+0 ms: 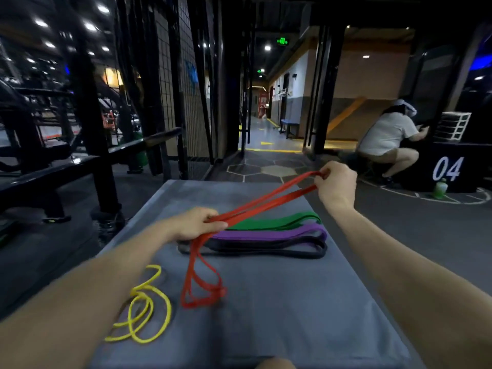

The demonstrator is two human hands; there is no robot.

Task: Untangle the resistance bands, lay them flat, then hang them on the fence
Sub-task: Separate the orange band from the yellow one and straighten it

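A red resistance band is stretched in the air between my hands above a grey mat. My right hand pinches its far end. My left hand grips it mid-length, and the rest hangs down in twisted loops onto the mat. Beyond my left hand, a green band, a purple band and a black band lie flat side by side. A thin yellow band lies coiled at the mat's near left. The black wire-mesh fence rises behind the mat on the left.
Black gym frames and benches stand to the left. A person in a white shirt crouches at the right by a black box marked 04, with a green bottle on the floor. A corridor opens straight ahead.
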